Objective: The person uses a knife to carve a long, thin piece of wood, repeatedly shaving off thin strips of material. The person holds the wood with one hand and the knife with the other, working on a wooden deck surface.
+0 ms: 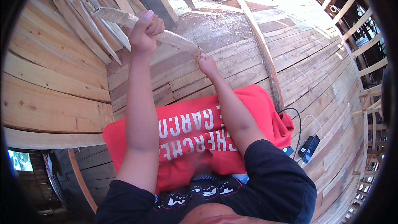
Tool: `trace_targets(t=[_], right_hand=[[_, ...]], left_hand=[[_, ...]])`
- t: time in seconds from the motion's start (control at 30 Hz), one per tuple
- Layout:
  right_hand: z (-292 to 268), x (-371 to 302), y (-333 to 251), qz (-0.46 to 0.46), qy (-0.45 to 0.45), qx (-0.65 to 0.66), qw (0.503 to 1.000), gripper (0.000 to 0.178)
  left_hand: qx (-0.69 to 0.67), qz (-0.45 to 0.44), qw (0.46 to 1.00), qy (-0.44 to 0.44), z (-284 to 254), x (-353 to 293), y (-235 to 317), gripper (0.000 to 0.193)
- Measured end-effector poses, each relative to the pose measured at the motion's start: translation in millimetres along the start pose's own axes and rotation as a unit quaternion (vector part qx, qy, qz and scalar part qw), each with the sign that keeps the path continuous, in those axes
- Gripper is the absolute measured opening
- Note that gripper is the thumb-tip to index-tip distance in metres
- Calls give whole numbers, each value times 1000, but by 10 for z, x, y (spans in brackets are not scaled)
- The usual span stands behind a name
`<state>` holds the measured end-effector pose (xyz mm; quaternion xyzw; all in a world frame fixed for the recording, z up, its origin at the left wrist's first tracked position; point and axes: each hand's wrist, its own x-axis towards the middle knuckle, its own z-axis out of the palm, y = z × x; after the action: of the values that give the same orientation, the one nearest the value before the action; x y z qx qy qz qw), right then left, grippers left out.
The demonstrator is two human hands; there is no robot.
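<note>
2 hands (145, 33), strip (172, 38) (curved edges) — wide floor (304, 58)

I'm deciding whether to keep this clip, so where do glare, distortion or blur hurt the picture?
Head view: the plank floor washes out to near white toward the top; head view: the plank wall bends at left, with black fisheye corners; head view: a blurred dark smudge sits over the red cloth; head view: the wood strip reads fairly clearly.

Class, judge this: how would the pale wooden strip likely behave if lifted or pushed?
The wooden strip is probably stiff: it juts past the left hand without visible sag. Being slim, it is likely fairly light. Its flattish shape suggests sliding rather than rolling.
</note>
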<state>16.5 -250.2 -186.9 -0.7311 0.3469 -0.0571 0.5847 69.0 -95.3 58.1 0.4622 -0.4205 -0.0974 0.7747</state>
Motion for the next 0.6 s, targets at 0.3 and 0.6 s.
trace_targets(t=[0.3, 0.6], right_hand=[[21, -455, -595, -246, 22, 8, 969, 48], [-34, -594, -626, -273, 54, -23, 960, 42]], left_hand=[[5, 59, 992, 112, 152, -56, -63, 43], [6, 56, 988, 141, 222, -105, -61, 44]])
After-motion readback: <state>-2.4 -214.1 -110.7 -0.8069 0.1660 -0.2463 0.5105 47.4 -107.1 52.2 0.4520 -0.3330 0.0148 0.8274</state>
